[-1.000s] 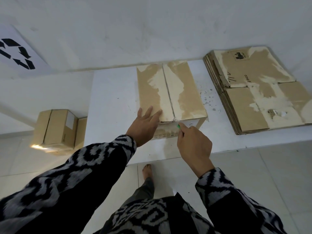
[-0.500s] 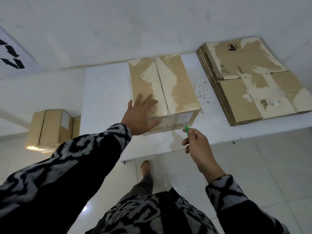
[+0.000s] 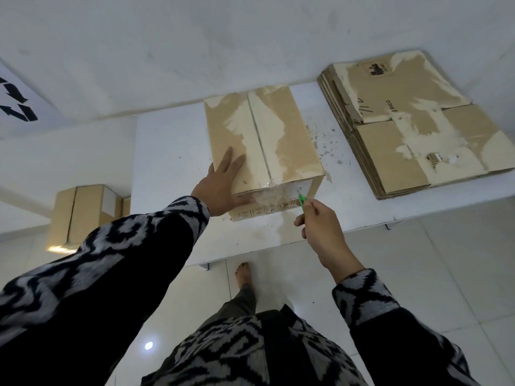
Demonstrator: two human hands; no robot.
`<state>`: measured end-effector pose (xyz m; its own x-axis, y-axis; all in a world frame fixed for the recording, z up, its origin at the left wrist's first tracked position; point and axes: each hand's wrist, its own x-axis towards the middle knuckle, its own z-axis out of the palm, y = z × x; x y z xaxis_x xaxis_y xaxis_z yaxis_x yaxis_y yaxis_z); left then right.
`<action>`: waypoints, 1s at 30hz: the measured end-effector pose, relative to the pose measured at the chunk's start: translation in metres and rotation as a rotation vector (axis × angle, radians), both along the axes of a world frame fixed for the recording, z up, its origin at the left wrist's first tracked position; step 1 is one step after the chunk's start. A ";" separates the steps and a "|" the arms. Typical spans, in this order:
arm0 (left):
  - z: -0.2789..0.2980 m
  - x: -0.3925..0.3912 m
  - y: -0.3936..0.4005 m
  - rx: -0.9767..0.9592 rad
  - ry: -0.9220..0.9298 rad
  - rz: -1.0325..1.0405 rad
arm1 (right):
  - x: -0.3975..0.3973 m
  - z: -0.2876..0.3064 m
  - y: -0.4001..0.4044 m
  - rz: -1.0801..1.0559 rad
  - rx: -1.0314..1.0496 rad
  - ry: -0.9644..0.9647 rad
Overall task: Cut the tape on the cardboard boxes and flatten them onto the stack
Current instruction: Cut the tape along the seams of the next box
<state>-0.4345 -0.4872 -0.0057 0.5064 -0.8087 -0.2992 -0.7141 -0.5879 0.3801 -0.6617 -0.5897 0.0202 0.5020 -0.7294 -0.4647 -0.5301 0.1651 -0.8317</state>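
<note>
Left hand (image 3: 220, 188): fingers straight and spread, palm pressed flat over the near left top corner of the cardboard box (image 3: 264, 143); fingertips lie on the left top flap, thumb runs along the near face. It grips nothing.

Right hand (image 3: 320, 227): fingers curled, pinching one green cutter (image 3: 301, 201) between thumb and fingertips. Cutter tip points up and touches the near face of the box, at the lower edge of a white label (image 3: 299, 188), just right of the clear tape (image 3: 271, 190) that wraps over the near top edge at the centre seam.

Both forearms in black-and-white patterned sleeves; one bare foot (image 3: 243, 274) visible on the floor tiles below the table edge.

Count, boxes: one closed box on the white table (image 3: 170, 162), upright, long axis running away from the person, top flaps meeting at a centre seam, surface paper torn in pale patches. One stack of flattened boxes (image 3: 412, 126) on the right part of the same table, well apart from the closed box; several layers show at its left edge, exact number cannot be told. At least one more assembled box (image 3: 83, 213) on the floor left of the table; a sliver of cardboard just behind it may be a second.

One white sheet with black arrows (image 3: 16, 104) at the upper left, partly cut off.
</note>
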 end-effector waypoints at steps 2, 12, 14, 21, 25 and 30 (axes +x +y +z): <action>-0.001 0.000 0.000 -0.005 0.003 -0.009 | 0.005 -0.001 -0.001 0.020 -0.008 0.012; 0.002 -0.007 -0.002 0.022 -0.017 0.000 | 0.026 -0.002 -0.001 0.067 -0.054 0.081; 0.001 -0.009 -0.001 0.016 -0.024 0.015 | 0.025 -0.003 0.000 0.084 -0.068 0.102; 0.000 -0.009 0.000 0.004 -0.040 0.021 | 0.035 -0.003 0.004 0.143 -0.062 0.096; 0.002 -0.009 0.000 0.004 -0.026 0.026 | 0.040 -0.002 0.009 0.133 -0.047 0.068; 0.005 -0.011 0.001 0.004 -0.016 0.031 | 0.022 0.001 0.013 0.204 -0.014 0.068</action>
<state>-0.4451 -0.4858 -0.0011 0.5362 -0.7911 -0.2943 -0.7011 -0.6115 0.3667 -0.6394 -0.5769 0.0213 0.6073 -0.6228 -0.4933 -0.6066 0.0376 -0.7941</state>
